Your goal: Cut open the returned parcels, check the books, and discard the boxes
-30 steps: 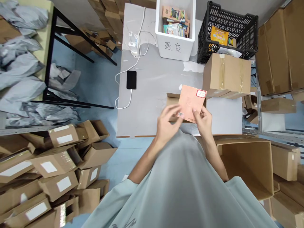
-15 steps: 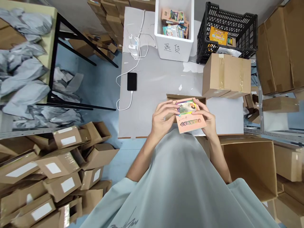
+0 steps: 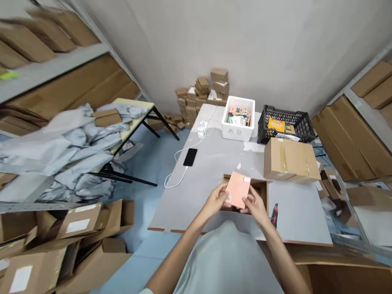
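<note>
We seem to be inspecting the flat, pink rectangular packet (image 3: 237,190); our left hand (image 3: 217,199) and right hand (image 3: 255,204), partly curled, pinch its sides above the open brown cardboard box (image 3: 262,191) near the bench's (image 3: 180,208) front edge. Turning it would call for loosening one pinch.

On the worktop (image 3: 214,163), a black phone (image 3: 190,157) lies on the left with a white cable (image 3: 173,186) plugged in, and a white bin (image 3: 237,132) of colourful booklets (image 3: 238,120) stands at the far end beside a black crate (image 3: 262,124). A taped carton (image 3: 292,159) sits just in front of the crate, and a red-and-black cutter (image 3: 275,216) lies nearer the front edge. Grey bags (image 3: 92,139) heap on a pale table (image 3: 126,132) to the left.
</note>
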Tool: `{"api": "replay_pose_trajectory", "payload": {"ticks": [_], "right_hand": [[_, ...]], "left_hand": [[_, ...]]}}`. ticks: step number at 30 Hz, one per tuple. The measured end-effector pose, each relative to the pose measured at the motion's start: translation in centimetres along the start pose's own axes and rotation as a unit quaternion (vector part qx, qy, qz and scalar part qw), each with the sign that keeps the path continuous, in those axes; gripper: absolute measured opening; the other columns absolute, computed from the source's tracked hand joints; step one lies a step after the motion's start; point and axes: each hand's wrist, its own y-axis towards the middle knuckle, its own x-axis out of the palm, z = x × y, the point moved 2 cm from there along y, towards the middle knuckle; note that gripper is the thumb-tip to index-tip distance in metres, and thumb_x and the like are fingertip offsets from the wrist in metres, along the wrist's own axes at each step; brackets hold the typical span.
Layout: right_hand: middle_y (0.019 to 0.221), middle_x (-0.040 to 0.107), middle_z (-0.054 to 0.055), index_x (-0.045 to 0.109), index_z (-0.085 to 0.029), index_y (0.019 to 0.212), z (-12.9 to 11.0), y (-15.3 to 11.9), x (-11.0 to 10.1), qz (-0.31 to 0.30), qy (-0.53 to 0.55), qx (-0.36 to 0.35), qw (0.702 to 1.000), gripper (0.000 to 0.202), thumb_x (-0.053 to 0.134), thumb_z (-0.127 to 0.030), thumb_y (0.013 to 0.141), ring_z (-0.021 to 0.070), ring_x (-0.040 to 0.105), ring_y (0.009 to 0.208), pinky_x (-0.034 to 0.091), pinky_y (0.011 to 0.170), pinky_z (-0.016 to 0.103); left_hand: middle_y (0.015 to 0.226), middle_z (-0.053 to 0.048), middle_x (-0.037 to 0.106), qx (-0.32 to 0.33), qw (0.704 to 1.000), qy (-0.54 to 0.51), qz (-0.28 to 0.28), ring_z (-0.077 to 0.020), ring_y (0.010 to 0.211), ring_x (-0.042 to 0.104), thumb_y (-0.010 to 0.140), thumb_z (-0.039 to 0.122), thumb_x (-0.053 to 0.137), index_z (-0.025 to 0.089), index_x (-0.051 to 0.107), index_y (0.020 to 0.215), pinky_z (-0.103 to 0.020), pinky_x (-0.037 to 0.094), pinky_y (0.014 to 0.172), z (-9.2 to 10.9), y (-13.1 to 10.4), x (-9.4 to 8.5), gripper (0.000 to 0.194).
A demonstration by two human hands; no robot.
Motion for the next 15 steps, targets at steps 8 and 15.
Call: {"api": "replay_pose_trajectory", "payload": {"ticks": [8,15], "right_hand": [[0.139,0.083,0.016,0.075,-0.018,0.146,-18.5,15.4,-0.2,0.073,-0.007,-0.184,0.980,0.074,0.091,-0.053,0.084,0.0245,0.081,0.126,0.061,0.122,0.050],[0.144,0.080,0.025,0.084,-0.016,0.126,-5.1,6.1,-10.6,0.203,-0.176,-0.191,0.944,0.073,0.079,-0.077,0.085,0.0395,0.076,0.138,0.056,0.125,0.061]], "left_hand": [[0.154,-0.019,0.071,0.370,0.879,0.116,0.278,-0.0309,0.131,0.074,0.093,0.027,0.083,0.019,0.076,0.140,-0.042,0.062,0.111,21.4,13.1,-1.7,0.048],[0.102,-0.008,0.085,0.164,0.938,0.153,0.263,-0.0263,0.099,0.080,0.089,0.036,0.083,0.019,0.086,0.119,-0.038,0.060,0.098,6.4,6.2,-6.3,0.035]]}}
